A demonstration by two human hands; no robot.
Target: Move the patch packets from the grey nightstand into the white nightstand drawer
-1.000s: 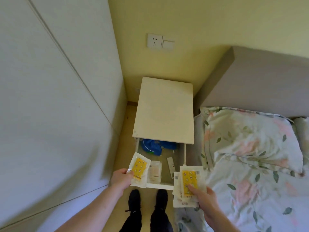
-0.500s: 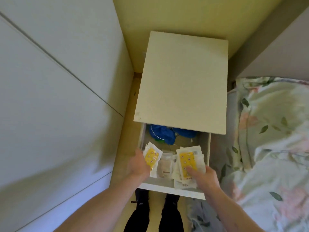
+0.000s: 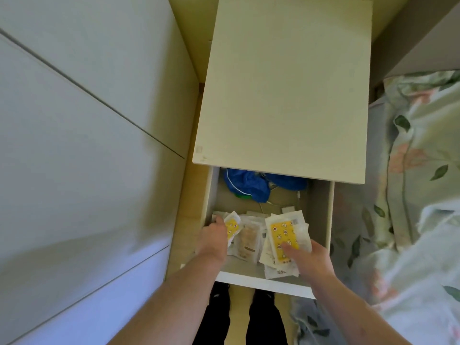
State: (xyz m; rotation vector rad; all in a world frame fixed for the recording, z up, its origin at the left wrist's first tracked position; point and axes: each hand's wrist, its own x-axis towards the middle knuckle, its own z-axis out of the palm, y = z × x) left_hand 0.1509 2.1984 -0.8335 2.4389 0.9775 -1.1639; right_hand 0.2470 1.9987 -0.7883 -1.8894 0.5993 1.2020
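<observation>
Two hands reach into the open drawer [image 3: 329,220] of the white nightstand [image 3: 283,90]. Nearest the camera: black trouser legs and dark shoes [image 3: 219,296] on the floor, partly covered by both forearms and the drawer's front panel.

Left hand [image 3: 214,239]: fingers curled over the edge of a yellow-printed patch packet [image 3: 232,226] at the drawer's left side, gripping it. Back of hand faces the camera; fingertips are hidden beneath the knuckles, so whether the packet rests on the drawer bottom cannot be told.

Right hand [image 3: 310,257]: thumb pressed on top of a stack of patch packets [image 3: 283,235], fingers underneath, pinching the stack. Top packet shows a yellow panel with small star-like marks; print too blurred to read. Number of packets in the stack cannot be counted. Stack overhangs the drawer's front edge slightly.

Between the hands: a clear packet with beige contents [image 3: 249,241] lying flat in the drawer, with more white packets under it, outlines indistinct.

Farther back in the drawer: a thin white cable [image 3: 276,204] and a crumpled blue cloth [image 3: 249,183], its rear part cut off by the nightstand top.

Right: floral bedding [image 3: 418,170]. Left: pale wardrobe panels [image 3: 87,120].
</observation>
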